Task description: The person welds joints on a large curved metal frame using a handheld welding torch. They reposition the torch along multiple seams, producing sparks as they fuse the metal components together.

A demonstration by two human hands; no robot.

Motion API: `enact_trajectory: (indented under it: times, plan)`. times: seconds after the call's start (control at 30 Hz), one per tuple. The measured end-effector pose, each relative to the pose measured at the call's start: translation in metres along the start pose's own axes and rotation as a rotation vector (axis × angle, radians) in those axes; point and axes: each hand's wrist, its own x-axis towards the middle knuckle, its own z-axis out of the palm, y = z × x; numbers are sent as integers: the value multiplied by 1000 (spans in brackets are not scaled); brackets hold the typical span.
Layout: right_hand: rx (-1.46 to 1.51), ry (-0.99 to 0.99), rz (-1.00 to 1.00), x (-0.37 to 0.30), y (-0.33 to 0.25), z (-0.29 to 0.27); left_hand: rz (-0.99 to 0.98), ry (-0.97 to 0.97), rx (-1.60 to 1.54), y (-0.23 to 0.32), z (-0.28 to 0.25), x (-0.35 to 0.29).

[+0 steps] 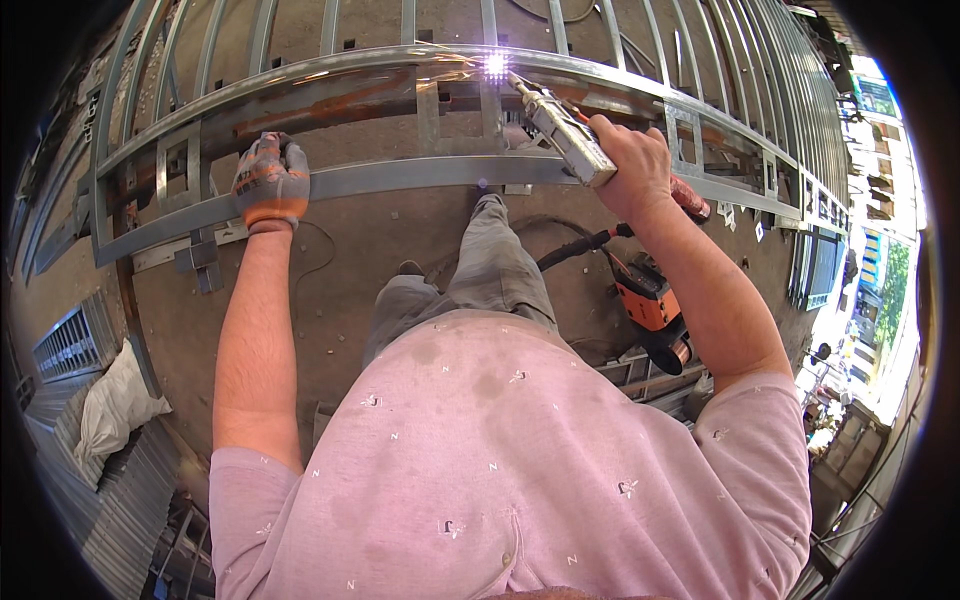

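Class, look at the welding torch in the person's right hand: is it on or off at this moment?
On. A bright white-violet arc glows where the welding torch tip meets the metal gate frame. The right hand grips the torch; the gloved left hand rests on the frame.

Grey and orange glove on the left hand; bare right hand on a silvery welding torch. Grey steel gate frame with rusty brown patches. Pink shirt with small white motifs. Orange and black tool.
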Motion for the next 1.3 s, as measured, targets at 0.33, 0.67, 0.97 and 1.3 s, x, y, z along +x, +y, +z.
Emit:
enact_trajectory:
  times: [0.33,0.67,0.97,1.3]
  plan:
    - [34,33,17,-14,8,-5,-7,26,-11,3,-1,0]
    - [423,-59,211,-113,122,-83,-9,6,-42,-4,6,-2]
    - [655,-137,773,-132,390,-244,-116,16,68,-4,10,-13]
    - [550,-221,578,57,573,-278,-544,13,204,106,25,-74]
